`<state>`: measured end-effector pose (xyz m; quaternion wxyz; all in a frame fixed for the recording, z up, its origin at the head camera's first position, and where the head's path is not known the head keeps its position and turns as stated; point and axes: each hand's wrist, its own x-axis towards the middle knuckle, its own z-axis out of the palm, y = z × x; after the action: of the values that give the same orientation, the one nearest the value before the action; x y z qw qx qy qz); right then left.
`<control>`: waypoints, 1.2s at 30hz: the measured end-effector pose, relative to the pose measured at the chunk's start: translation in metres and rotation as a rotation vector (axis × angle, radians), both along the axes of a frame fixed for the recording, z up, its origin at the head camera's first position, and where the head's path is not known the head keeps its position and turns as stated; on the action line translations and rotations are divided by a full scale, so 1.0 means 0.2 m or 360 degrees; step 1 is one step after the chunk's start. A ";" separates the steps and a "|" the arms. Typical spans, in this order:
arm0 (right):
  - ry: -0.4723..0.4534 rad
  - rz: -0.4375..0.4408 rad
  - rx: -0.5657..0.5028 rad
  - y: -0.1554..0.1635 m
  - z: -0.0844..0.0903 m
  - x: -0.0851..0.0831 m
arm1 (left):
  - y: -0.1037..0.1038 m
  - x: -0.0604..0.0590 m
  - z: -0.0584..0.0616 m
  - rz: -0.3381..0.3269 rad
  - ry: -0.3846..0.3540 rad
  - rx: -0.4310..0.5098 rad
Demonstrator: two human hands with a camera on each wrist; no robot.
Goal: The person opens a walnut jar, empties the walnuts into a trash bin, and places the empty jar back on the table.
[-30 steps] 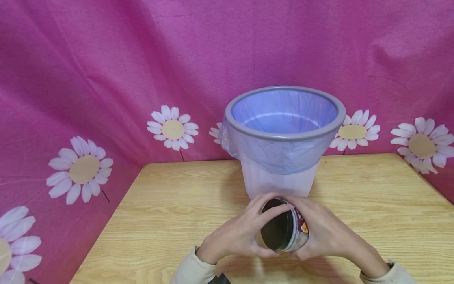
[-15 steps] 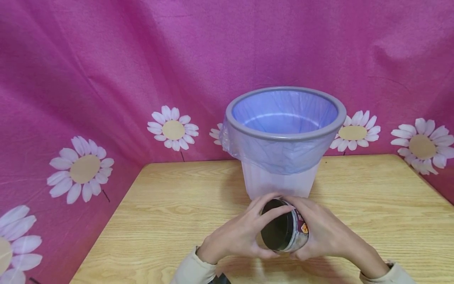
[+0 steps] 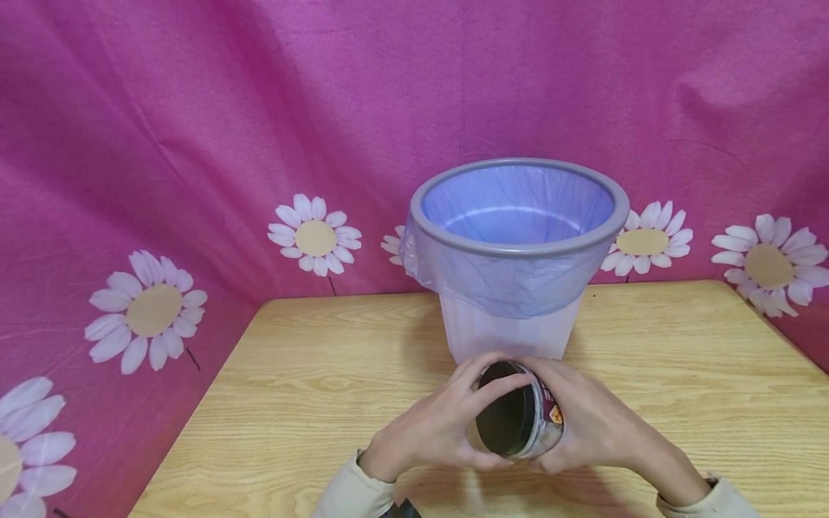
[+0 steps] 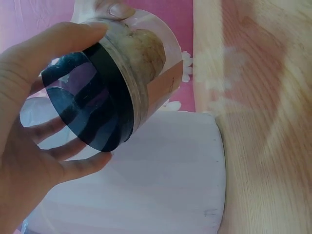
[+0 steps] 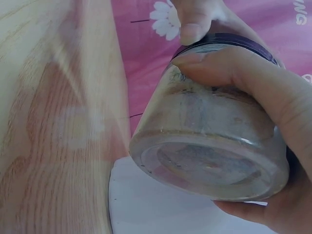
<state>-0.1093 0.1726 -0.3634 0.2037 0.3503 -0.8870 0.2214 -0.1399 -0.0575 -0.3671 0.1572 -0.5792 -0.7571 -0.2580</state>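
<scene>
Lined bin [image 3: 514, 334] stands on wooden worktop [image 3: 311, 396], just beyond jar [image 3: 549, 432]; pink flowered cloth [image 3: 388, 86] behind. Jar tilted between two hands, dark lid [image 3: 505, 424] facing left hand [image 3: 440, 424]. Left hand part-open, fingers curved round lid edge; right hand [image 3: 592, 424] curled round see-through body, thumb near lid.

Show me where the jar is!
Head view, lower right of centre: the jar is gripped by left hand and right hand, in front of the bin.
</scene>
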 end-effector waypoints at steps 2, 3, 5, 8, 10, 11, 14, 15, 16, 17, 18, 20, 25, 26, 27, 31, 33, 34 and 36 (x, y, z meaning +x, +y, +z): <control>-0.0007 -0.0002 -0.0003 0.00 0.00 0.00 | 0.00 0.00 0.00 -0.0010 -0.0013 -0.0003; -0.0007 -0.0001 -0.0001 0.00 0.00 0.00 | 0.00 0.00 0.00 -0.0010 -0.0008 -0.0003; -0.0004 -0.0004 0.0005 0.00 -0.01 0.00 | 0.00 0.00 0.00 0.0004 -0.0009 0.0000; 0.0001 -0.0006 0.0009 0.00 -0.01 0.00 | 0.00 0.01 0.00 0.0041 0.0004 0.0002; 0.0007 -0.0003 0.0005 0.00 -0.01 0.00 | 0.00 0.01 0.00 0.0058 0.0001 0.0001; 0.0008 -0.0001 0.0002 0.00 -0.01 0.00 | 0.00 0.01 0.00 0.0061 0.0002 -0.0001; 0.0017 0.0004 -0.0004 0.00 -0.02 0.00 | 0.00 0.01 0.00 0.0050 0.0008 -0.0009; 0.0017 0.0005 -0.0006 0.00 -0.02 0.00 | 0.00 0.01 0.01 0.0038 0.0005 -0.0013; 0.0016 0.0004 -0.0007 0.00 -0.02 0.00 | 0.00 0.01 0.01 0.0025 0.0003 -0.0016; 0.0015 0.0004 -0.0006 0.00 -0.02 0.00 | 0.00 0.01 0.01 0.0012 0.0001 -0.0020; 0.0019 0.0006 -0.0003 0.00 -0.02 0.00 | 0.00 0.01 0.01 0.0003 -0.0004 -0.0023; 0.0021 0.0004 -0.0002 0.00 -0.02 0.00 | 0.00 0.01 0.01 0.0003 -0.0009 -0.0027; 0.0016 0.0015 0.0000 0.00 -0.02 0.00 | -0.01 0.01 0.01 0.0066 -0.0001 -0.0032; 0.0011 0.0018 0.0001 0.00 -0.02 0.00 | -0.01 0.01 0.01 0.0075 0.0002 -0.0031; 0.0005 0.0019 0.0002 0.00 -0.01 0.00 | -0.01 0.01 0.01 0.0079 0.0003 -0.0029; -0.0020 0.0016 0.0002 0.00 -0.01 0.00 | -0.01 0.02 0.01 0.0077 -0.0001 -0.0026; -0.0040 0.0017 0.0000 -0.01 -0.01 0.00 | -0.01 0.02 0.01 0.0060 -0.0025 -0.0038; -0.0040 0.0017 0.0002 -0.01 -0.02 -0.01 | -0.01 0.02 0.00 0.0054 -0.0026 -0.0046; -0.0042 0.0013 0.0010 -0.01 -0.02 -0.01 | 0.00 0.02 0.00 0.0037 -0.0038 -0.0052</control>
<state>-0.1106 0.1706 -0.3674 0.1900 0.3516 -0.8888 0.2241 -0.1361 -0.0585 -0.3665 0.1417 -0.5697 -0.7698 -0.2505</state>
